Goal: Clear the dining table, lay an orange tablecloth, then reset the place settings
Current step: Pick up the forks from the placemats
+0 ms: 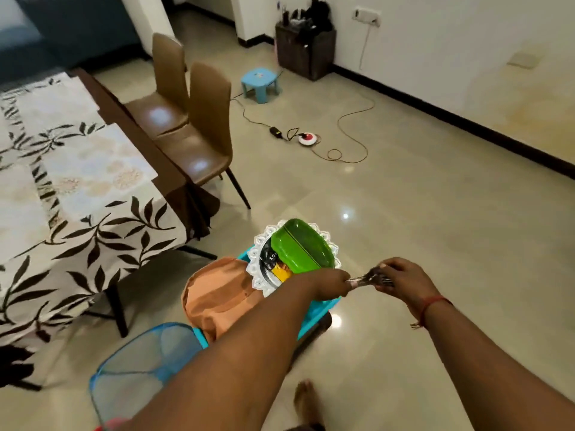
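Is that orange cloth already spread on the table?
No. The orange cloth lies bundled on the blue stool; the table wears a leaf-patterned cover.

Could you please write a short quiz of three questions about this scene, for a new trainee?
1. True or false: the orange cloth is already spread on the dining table.
2. What lies on the white lace-edged plate? A) a green tray B) a red cup C) a book
3. Fill in: the left hand and the right hand both hold a bundle of ____.

Key: 1. False, it lies folded on the blue stool beside the table. 2. A, the green tray. 3. Cutlery; the single pieces are too blurred to tell.
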Demonstrator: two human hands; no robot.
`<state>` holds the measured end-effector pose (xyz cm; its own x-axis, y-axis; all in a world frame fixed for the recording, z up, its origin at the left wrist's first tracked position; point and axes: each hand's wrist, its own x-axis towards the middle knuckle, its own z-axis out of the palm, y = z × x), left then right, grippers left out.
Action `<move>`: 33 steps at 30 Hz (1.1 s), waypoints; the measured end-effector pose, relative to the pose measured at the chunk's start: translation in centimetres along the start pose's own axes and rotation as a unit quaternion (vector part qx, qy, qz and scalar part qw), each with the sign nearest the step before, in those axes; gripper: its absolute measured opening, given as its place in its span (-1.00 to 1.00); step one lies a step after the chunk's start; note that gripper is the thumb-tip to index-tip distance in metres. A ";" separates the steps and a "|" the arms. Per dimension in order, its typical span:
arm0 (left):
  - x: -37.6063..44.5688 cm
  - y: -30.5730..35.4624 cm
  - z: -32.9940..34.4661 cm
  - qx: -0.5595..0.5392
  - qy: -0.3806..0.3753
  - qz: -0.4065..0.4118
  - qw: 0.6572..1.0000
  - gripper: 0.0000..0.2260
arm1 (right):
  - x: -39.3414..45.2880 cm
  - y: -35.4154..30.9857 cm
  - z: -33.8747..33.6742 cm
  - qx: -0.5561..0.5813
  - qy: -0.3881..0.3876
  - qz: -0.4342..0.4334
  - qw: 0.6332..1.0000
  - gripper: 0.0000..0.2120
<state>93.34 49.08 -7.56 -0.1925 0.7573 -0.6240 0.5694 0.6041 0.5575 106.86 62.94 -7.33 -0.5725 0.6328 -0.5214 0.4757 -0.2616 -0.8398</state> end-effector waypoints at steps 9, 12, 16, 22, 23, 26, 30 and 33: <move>5.3 -4.5 -5.1 -0.197 0.137 -0.112 0.964 -0.65 | 15.1 -8.0 5.4 -0.119 -0.159 -0.009 0.980 -0.88; 5.8 -5.9 -4.2 -0.307 0.216 -0.164 0.912 -0.72 | 18.6 -9.0 9.3 -0.167 -0.255 -0.021 0.952 -0.83; 6.6 -7.0 -1.6 -0.441 0.295 -0.248 0.811 -0.69 | 20.9 -8.4 13.9 -0.208 -0.353 -0.013 0.912 -0.71; 7.8 -8.1 2.5 -0.587 0.349 -0.336 0.649 -0.72 | 20.5 -5.6 18.8 -0.269 -0.425 0.027 0.864 -0.47; 7.7 -8.5 2.9 -0.617 0.350 -0.340 0.618 -0.73 | 20.2 -5.0 19.5 -0.265 -0.431 0.057 0.860 -0.42; 8.0 -10.2 3.9 -0.667 0.359 -0.350 0.550 -0.73 | 19.4 -3.4 21.3 -0.323 -0.453 0.059 0.829 -0.34; 8.8 -12.4 4.4 -0.673 0.373 -0.367 0.522 -0.82 | 18.7 -0.7 22.8 -0.404 -0.477 0.034 0.780 -0.35; 9.5 -13.6 4.8 -0.663 0.356 -0.388 0.532 -0.80 | 18.4 1.7 23.3 -0.392 -0.470 0.060 0.788 -0.51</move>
<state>87.60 46.83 -23.69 -0.4808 -0.2310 -0.8458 -0.8762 0.0903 0.4734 81.56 57.16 -21.91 -0.5580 -0.2779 -0.7819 0.6202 0.4864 -0.6155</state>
